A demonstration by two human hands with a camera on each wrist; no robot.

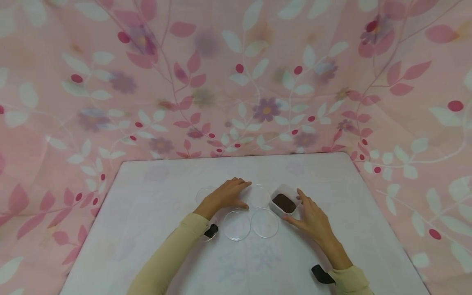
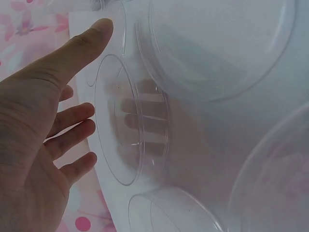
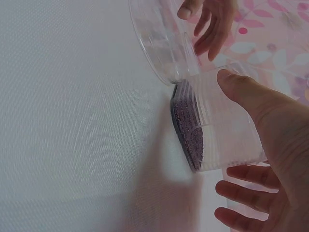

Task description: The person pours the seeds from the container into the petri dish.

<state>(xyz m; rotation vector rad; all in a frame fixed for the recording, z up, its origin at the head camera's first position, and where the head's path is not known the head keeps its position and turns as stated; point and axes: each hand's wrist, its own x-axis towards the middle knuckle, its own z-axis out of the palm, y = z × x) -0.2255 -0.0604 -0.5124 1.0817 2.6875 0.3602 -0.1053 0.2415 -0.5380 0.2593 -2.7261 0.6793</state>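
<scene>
A clear square plastic tub (image 1: 279,189) with dark brown granules (image 1: 284,204) in its bottom stands right of several round clear dishes. My right hand (image 1: 314,217) holds it, thumb at the near side and fingers at the right side. In the right wrist view the thumb lies against the tub's ribbed wall (image 3: 224,125). My left hand (image 1: 228,196) hovers over the dishes with fingers spread and nothing in its grasp. Nearest to it in the left wrist view is a shallow clear dish (image 2: 118,121). Its wrist covers part of the dishes on the left.
Two dishes lie in front, a left one (image 1: 237,226) and a right one (image 1: 265,223). Behind them is another dish (image 1: 260,196), with one more dish (image 1: 203,195) at the back left. A white cloth covers the table (image 1: 147,229); a pink floral curtain (image 1: 221,82) hangs behind.
</scene>
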